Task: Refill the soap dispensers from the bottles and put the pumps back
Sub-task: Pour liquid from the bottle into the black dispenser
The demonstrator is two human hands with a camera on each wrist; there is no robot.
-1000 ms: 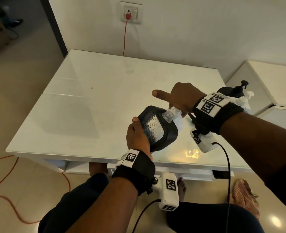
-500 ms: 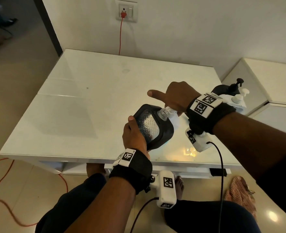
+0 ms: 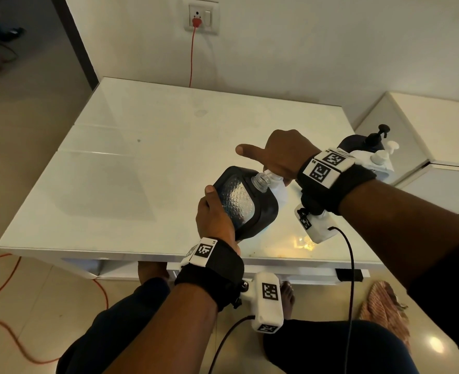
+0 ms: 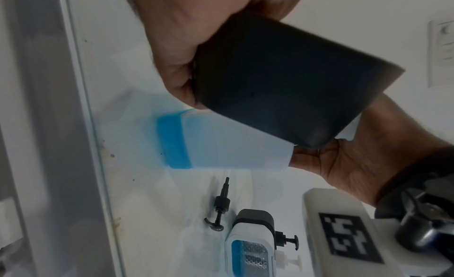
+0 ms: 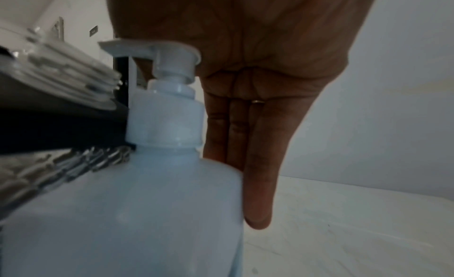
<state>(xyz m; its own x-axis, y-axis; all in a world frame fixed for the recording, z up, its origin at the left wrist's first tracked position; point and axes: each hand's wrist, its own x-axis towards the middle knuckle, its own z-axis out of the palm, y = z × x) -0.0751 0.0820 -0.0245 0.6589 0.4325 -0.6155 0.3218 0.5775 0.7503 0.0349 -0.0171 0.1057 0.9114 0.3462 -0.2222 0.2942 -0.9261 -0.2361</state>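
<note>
1. Step in hand, as I judge it: refilling. The left hand [image 3: 217,217] is wrapped round the black soap dispenser [image 3: 245,203], tilted with its open clear neck [image 3: 261,181] toward the white refill bottle [image 3: 278,184], over the table's near edge, toward its right corner.

2. The right hand [image 3: 282,155] holds the white refill bottle; in the right wrist view the fingers [image 5: 255,164] lie straight down its far side, and the head view shows the thumb stretched out to the left. How tightly it clasps, I cannot tell.

3. The bottle's white pump head [image 5: 157,54] looks to be on (so soap would come by pressing it rather than by pouring); its nozzle sits just beside the dispenser's neck. Whether soap is flowing is not visible.

4. Next move, in my estimate: keep nozzle and neck lined up, fill, then stand the dispenser upright and fetch the loose black pump [image 4: 219,211] lying on the table [image 3: 131,168] to screw it back in.

5. Looks: the dispenser has a black shell and a clear, diamond-textured window [image 3: 236,201]. The bottle is translucent white, with blue soap gathered at its base [image 4: 172,141] in the left wrist view.

6. Near the table's right edge stands a second dispenser [image 4: 253,242], blue showing in its window, pump fitted.
</note>
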